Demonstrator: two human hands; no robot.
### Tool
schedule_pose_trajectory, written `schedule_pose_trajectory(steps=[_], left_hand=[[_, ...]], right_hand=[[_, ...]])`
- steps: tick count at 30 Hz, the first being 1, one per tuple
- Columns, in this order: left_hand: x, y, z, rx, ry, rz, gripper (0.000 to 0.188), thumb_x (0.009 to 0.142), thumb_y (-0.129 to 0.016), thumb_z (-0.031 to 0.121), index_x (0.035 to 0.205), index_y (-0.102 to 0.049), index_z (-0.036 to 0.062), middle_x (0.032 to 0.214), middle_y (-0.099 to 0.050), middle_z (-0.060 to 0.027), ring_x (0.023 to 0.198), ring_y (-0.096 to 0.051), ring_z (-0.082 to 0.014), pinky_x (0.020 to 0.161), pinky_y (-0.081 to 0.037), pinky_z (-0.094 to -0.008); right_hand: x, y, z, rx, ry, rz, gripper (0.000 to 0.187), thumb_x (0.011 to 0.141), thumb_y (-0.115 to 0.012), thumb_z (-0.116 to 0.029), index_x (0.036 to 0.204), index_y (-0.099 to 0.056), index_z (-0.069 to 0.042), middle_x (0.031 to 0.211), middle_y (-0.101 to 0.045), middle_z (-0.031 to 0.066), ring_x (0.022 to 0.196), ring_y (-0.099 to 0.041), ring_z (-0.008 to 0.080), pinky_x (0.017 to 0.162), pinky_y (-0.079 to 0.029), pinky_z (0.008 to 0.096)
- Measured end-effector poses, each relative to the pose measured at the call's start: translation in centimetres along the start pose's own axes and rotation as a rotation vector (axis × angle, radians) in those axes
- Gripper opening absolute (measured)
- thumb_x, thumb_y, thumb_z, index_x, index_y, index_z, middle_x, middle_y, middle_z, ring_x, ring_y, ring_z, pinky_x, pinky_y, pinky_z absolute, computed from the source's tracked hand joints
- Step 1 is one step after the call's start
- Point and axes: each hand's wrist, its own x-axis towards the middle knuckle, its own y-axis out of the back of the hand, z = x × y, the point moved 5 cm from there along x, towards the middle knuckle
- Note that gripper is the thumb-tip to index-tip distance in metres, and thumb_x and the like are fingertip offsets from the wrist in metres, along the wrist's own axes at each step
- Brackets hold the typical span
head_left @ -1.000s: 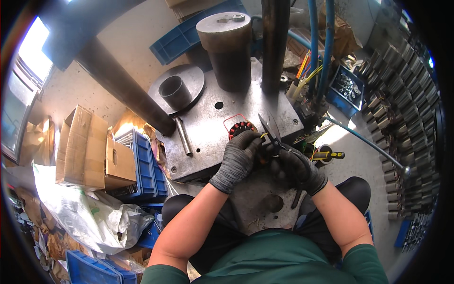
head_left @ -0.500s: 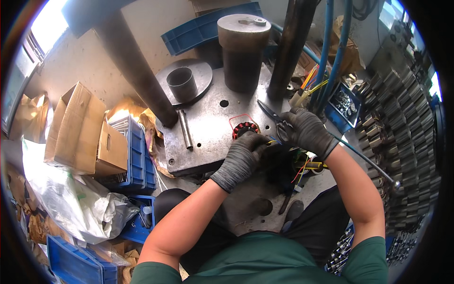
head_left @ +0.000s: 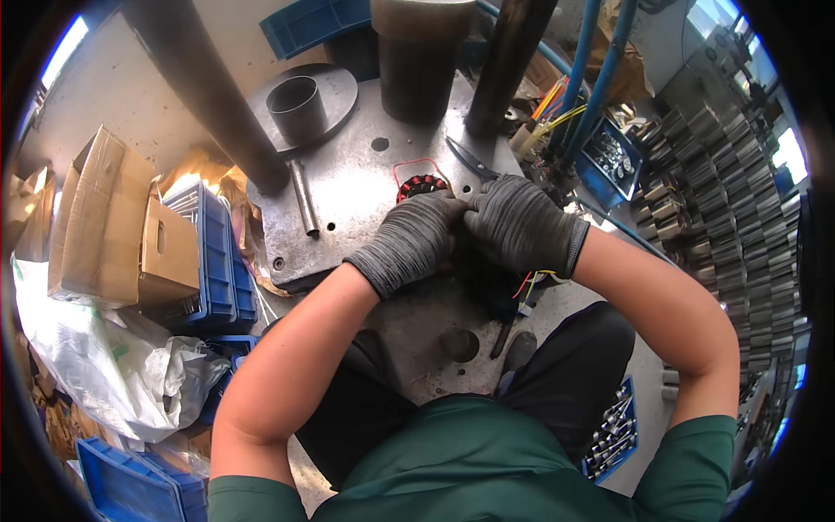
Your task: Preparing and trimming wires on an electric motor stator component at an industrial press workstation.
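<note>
A small motor stator with red and black windings lies on the metal plate, a loop of red wire standing out behind it. My left hand, in a grey knit glove, covers the stator's near side, its fingers closed. Against its fingertips press those of my right hand, gloved alike and also closed. Whatever the two hands pinch between them is hidden. Dark scissors rest on the plate just beyond my right hand, blades pointing away, handles covered by that hand.
Behind stand a thick steel cylinder, a steel ring on a disc, and two columns. A metal rod lies left on the plate. Cardboard boxes and blue crates flank the left; stacked metal parts and a blue parts bin the right.
My right hand has moved left from beside the scissors' handles to meet my left hand's fingertips. The whole view has shifted, with the plate now higher in it.
</note>
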Motion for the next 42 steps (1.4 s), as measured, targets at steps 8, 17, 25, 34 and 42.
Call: schedule_pose_trajectory(steps=[8,17,25,34,42], left_hand=[[-1.4,1.0,1.1,0.150,-0.319,-0.047,0.032,0.084,-0.073,0.015,0.115,-0.073,0.0116,0.102,-0.070,-0.0115,0.094,-0.070,-0.0371,0.080,-0.058,-0.0442],[-1.1,0.3,-0.6,0.063,-0.341,-0.082,0.024,0.083,-0.074,0.013,0.107,-0.073,0.0105,0.102,-0.069,-0.0117,0.094,-0.070,-0.0369,0.078,-0.057,-0.0435],[-0.9,3.7,-3.9,0.226,-0.297,0.105,0.023,0.079,-0.081,0.011,0.099,-0.071,0.0083,0.095,-0.067,-0.0138,0.088,-0.069,-0.0382,0.074,-0.056,-0.0448],[-1.1,1.6,-0.8,0.199,-0.193,0.011,0.023,0.084,-0.081,0.018,0.103,-0.072,0.0102,0.098,-0.065,-0.0117,0.091,-0.070,-0.0351,0.077,-0.057,-0.0432],[-1.7,0.1,-0.2,0.277,-0.238,-0.044,0.016,0.088,-0.073,0.024,0.101,-0.072,0.0152,0.099,-0.068,-0.0069,0.090,-0.071,-0.0298,0.073,-0.058,-0.0411]], right_hand=[[-2.5,-7.3,-0.5,1.049,-0.033,0.552,0.025,0.096,-0.068,-0.015,0.116,-0.073,-0.001,0.108,-0.074,0.0066,0.102,-0.068,0.0146,0.089,-0.055,0.0342],[-3.8,-9.6,-0.6,1.398,-0.210,0.388,0.020,0.085,-0.076,0.001,0.101,-0.067,-0.009,0.106,-0.069,0.0128,0.092,-0.070,0.0293,0.082,-0.059,0.0379],[-9.8,-5.9,1.3,1.697,-0.582,0.332,0.012,0.092,-0.069,-0.013,0.087,-0.068,-0.001,0.079,-0.063,0.0073,0.072,-0.063,0.0184,0.069,-0.053,0.0346],[-5.2,-1.8,-0.8,0.535,-0.255,0.590,0.030,0.084,-0.079,-0.012,0.112,-0.071,-0.004,0.097,-0.067,0.0123,0.089,-0.067,0.0328,0.079,-0.055,0.0431],[-3.2,-2.5,-2.3,0.239,-0.233,0.429,0.020,0.080,-0.076,-0.018,0.095,-0.070,-0.006,0.087,-0.064,0.0102,0.083,-0.065,0.0313,0.072,-0.051,0.0450]])
